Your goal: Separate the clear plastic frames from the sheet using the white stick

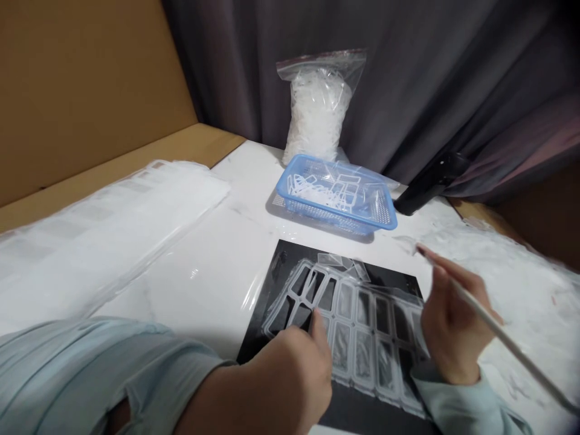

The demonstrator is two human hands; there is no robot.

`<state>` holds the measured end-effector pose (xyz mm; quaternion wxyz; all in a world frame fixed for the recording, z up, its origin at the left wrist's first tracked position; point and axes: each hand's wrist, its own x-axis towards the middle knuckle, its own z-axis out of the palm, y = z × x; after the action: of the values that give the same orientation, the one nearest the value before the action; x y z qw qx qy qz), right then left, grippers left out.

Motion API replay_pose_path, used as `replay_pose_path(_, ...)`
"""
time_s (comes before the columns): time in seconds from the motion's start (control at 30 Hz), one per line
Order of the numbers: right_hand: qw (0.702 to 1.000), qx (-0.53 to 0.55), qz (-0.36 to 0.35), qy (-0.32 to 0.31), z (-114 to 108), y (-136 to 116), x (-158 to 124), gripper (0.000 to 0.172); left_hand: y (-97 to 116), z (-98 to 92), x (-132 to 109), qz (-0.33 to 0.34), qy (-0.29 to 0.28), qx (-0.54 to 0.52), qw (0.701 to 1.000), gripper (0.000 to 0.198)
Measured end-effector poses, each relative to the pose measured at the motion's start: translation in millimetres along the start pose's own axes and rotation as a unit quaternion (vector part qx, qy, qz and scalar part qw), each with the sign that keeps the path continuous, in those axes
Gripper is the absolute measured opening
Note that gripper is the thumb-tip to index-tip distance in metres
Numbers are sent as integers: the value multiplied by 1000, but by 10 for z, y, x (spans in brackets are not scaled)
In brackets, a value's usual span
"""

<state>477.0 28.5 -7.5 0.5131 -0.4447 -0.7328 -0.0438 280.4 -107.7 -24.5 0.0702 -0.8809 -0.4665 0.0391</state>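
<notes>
A translucent plastic sheet (pixel 335 326) with rows of rounded rectangular frames lies on a black board (pixel 399 281). My left hand (pixel 299 362) rests on the sheet, index finger stretched out and its tip on a frame strip; the other fingers are mostly hidden. Some left-hand cells show bare black, and a few strips there sit askew. At the sheet's right side, my right hand (pixel 457 314) is closed around a slim white-handled tool (pixel 502 338). Its tip is raised above the table, near a blurred clear scrap. Loose clear rectangular pieces (pixel 344 263) lie along the board's far edge.
Behind the board stands a blue basket (pixel 290 205) with white frames inside. A filled zip bag (pixel 319 109) leans against the dark curtain. Stacked translucent sheets (pixel 118 229) lie left, and a heap of clear plastic scraps (pixel 525 302) right. A black object (pixel 430 181) stands behind.
</notes>
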Motion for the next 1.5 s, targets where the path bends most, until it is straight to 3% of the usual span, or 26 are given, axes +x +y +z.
replay_pose_path(0.07,999,23,23,21,14,47,13,23,-59,-75,-20,37,12,22,999,39)
replay_pose_path(0.1,999,43,30,-1,22,63,16,22,-84,-109,-34,41,16,31,999,41)
replay_pose_path(0.17,990,93,40,-98,35,66,10,20,-109,-150,-54,30,26,40,998,41)
replay_pose_path(0.3,941,176,76,-279,34,-30,-38,19,-76,-116,-22,23,6,42,999,47)
replay_pose_path(0.5,881,251,100,-388,13,-159,-100,27,-159,-199,54,53,4,-1,999,45)
replay_pose_path(0.67,873,249,92,-409,6,-159,-117,27,-284,-338,37,56,17,-25,998,39)
replay_pose_path(0.87,868,257,31,-424,-9,-169,-106,21,-294,-332,39,60,4,-24,998,36)
replay_pose_path(1.07,859,205,-136,-449,-55,-234,-80,16,-367,-414,27,101,-14,-41,994,40)
replay_pose_path(1.17,870,122,-238,-415,-63,-277,-121,20,-342,-388,67,98,-12,-38,994,44)
replay_pose_path(1.3,863,60,-325,-383,-78,-302,-167,31,-270,-306,124,73,-64,-49,994,55)
replay_pose_path(1.4,865,35,-336,-370,-96,-258,-171,34,-284,-325,111,80,-47,-48,994,46)
replay_pose_path(1.5,882,27,-277,-380,-106,-153,-162,30,-323,-365,94,99,-16,-50,994,45)
